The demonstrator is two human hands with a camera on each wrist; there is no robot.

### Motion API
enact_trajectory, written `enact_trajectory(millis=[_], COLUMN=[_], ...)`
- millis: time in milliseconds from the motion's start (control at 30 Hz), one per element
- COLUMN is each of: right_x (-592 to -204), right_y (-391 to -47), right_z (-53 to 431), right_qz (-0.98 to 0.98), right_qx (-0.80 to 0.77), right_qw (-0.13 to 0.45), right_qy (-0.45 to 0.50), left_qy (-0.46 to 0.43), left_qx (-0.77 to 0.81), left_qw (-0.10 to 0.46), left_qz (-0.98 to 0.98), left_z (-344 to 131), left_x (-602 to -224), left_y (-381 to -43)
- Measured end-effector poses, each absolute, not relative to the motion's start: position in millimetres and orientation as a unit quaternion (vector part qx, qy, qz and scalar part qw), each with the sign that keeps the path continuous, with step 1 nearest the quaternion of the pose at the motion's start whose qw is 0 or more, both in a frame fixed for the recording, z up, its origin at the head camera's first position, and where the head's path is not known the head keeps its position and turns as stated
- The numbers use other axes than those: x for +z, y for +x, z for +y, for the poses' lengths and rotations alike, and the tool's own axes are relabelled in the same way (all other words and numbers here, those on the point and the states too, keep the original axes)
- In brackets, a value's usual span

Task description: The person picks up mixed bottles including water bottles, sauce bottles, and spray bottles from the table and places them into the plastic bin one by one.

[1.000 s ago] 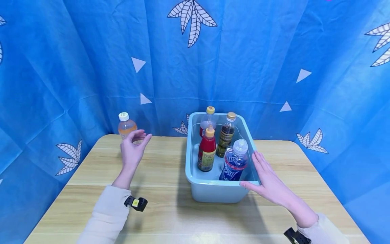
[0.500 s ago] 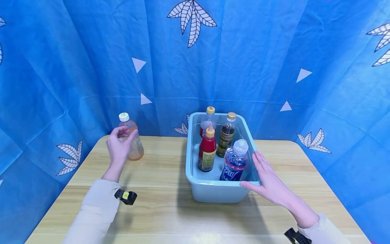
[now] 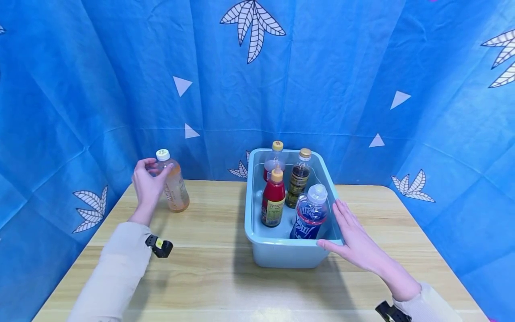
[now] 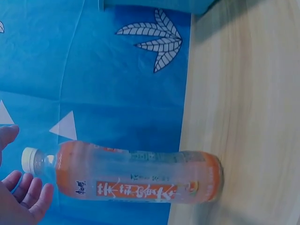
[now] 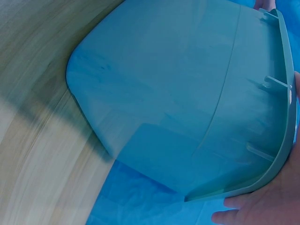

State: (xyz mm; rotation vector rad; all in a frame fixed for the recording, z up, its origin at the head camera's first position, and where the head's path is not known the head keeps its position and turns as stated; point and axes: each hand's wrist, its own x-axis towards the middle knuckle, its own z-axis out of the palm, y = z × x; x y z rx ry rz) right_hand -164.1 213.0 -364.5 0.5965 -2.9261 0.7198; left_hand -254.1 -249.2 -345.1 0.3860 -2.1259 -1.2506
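On the far left of the table stands an upright drink bottle with a white cap and an orange label. My left hand is beside it, thumb and fingers apart around its upper part. In the left wrist view the fingers sit just short of the bottle's neck, with a gap visible. My right hand rests on the near right corner of a light blue bin, fingers straight along the rim and thumb on the front edge. The right wrist view shows that hand against the rim, with the bin's outer wall.
Inside the bin stand a red sauce bottle, a dark bottle with a gold cap, a yellow-capped bottle and a blue-labelled drink bottle. Blue patterned cloth hangs behind the wooden table.
My left hand has moved left and slightly back, from in front of the drink bottle to its left side, uncovering the bottle's body. The right hand and bin have stayed in place.
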Motion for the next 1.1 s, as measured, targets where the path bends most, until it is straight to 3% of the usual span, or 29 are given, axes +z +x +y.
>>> enact_trajectory(millis=[467,1100], right_x=[-365.4,-364.8], right_y=[-165.4,-164.8], right_z=[212.5,212.2], right_qz=[-0.953,-0.954], right_qx=[0.226,0.224], right_qw=[0.041,0.038], right_qy=[0.198,0.196], left_qy=[0.193,0.202], left_qx=[-0.480,-0.504], left_qw=[0.268,0.268], left_qz=[-0.813,-0.796], left_z=[-260.4,-262.7], left_x=[-339.0,-345.8], left_y=[-274.8,-291.5])
